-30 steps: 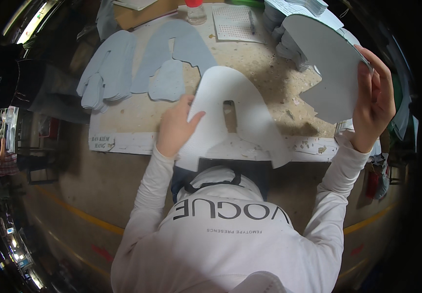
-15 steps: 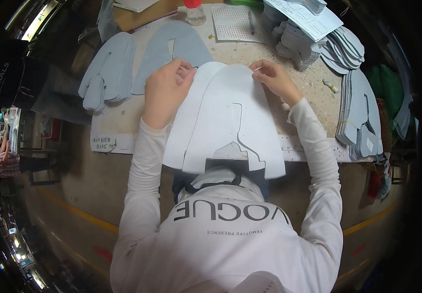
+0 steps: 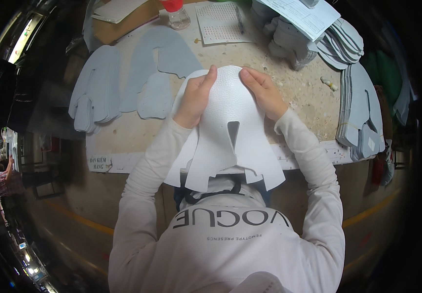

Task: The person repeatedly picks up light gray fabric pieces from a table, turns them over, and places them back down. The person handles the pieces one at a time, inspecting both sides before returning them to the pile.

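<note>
A white, grainy, arch-shaped cut piece (image 3: 231, 93), perhaps shoe-upper material, is bowed between my two hands at the table's front edge. Its slit gapes in the middle and its two legs spread toward my body. My left hand (image 3: 196, 100) grips the upper left side, thumb on top. On the upper right side my right hand (image 3: 264, 93) pinches the edge, thumb on top and the other fingers mostly hidden underneath. Another white cut piece (image 3: 175, 168) shows under its left side. Left of my hands, a grey-blue cut piece (image 3: 141, 56) lies flat on the table.
Stacks of grey-blue cut pieces stand at the left (image 3: 96, 83) and right (image 3: 360, 107) of the table (image 3: 289, 139). At the back are a red-topped clear bottle (image 3: 179, 19), a printed sheet (image 3: 218, 24) with a pen (image 3: 240, 20), and heaped cut pieces (image 3: 294, 46) under papers.
Both hands have closed further over the white piece's upper sides, and my left hand has moved right. The piece has gone from flat to bowed, its slit opening wide.
</note>
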`<control>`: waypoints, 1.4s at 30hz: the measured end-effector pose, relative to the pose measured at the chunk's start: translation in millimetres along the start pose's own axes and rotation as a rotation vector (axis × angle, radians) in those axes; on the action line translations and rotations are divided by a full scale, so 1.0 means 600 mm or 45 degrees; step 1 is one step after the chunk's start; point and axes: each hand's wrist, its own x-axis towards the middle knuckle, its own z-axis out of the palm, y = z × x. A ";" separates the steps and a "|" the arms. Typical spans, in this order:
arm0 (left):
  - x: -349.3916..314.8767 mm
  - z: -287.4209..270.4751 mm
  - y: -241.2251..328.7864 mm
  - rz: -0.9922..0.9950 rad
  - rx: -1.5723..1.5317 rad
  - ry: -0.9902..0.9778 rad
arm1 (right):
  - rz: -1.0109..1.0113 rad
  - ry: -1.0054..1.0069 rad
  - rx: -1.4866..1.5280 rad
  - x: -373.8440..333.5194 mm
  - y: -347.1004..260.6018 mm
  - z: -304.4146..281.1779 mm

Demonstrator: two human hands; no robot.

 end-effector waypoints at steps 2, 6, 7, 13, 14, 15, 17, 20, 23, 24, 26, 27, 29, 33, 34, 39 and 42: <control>-0.006 0.003 0.008 0.003 -0.157 0.007 | 0.141 -0.010 0.184 -0.011 -0.009 0.007; -0.017 0.002 0.021 -0.080 -0.190 -0.015 | 0.263 -0.040 0.332 -0.021 -0.022 0.012; -0.020 0.001 0.023 -0.098 -0.201 -0.023 | 0.286 -0.060 0.351 -0.022 -0.025 0.011; -0.022 -0.002 0.031 -0.124 -0.202 -0.043 | 0.300 -0.077 0.483 -0.027 -0.024 0.013; -0.022 -0.001 0.032 -0.139 -0.183 -0.026 | 0.293 -0.083 0.486 -0.028 -0.024 0.013; -0.022 -0.002 0.032 -0.127 -0.201 -0.046 | 0.292 -0.081 0.484 -0.029 -0.025 0.012; -0.025 -0.002 0.033 -0.136 -0.213 -0.049 | 0.295 -0.081 0.478 -0.031 -0.026 0.011; -0.025 -0.005 0.031 -0.117 -0.192 -0.074 | 0.300 -0.082 0.462 -0.030 -0.026 0.009; -0.024 -0.008 0.029 -0.075 -0.165 -0.110 | 0.294 -0.078 0.449 -0.029 -0.026 0.010; -0.023 -0.008 0.028 -0.079 -0.172 -0.110 | 0.292 -0.075 0.443 -0.029 -0.027 0.011; -0.022 -0.007 0.026 -0.082 -0.179 -0.099 | 0.307 -0.057 0.442 -0.029 -0.028 0.012; -0.021 -0.007 0.026 -0.080 -0.180 -0.090 | 0.325 -0.041 0.447 -0.029 -0.028 0.013; -0.019 -0.007 0.027 -0.067 -0.166 -0.051 | 0.376 0.020 0.542 -0.029 -0.028 0.016; -0.009 -0.016 0.037 0.047 0.155 -0.113 | 0.284 0.052 0.306 -0.018 -0.021 0.019; -0.002 -0.019 0.039 0.065 0.195 -0.095 | 0.259 0.067 0.092 -0.010 -0.020 0.016; 0.042 -0.012 0.005 0.408 0.603 0.035 | -0.150 -0.092 -0.949 0.051 -0.019 -0.004; 0.068 -0.020 -0.020 0.415 0.692 0.028 | -0.101 -0.274 -1.145 0.095 -0.020 -0.011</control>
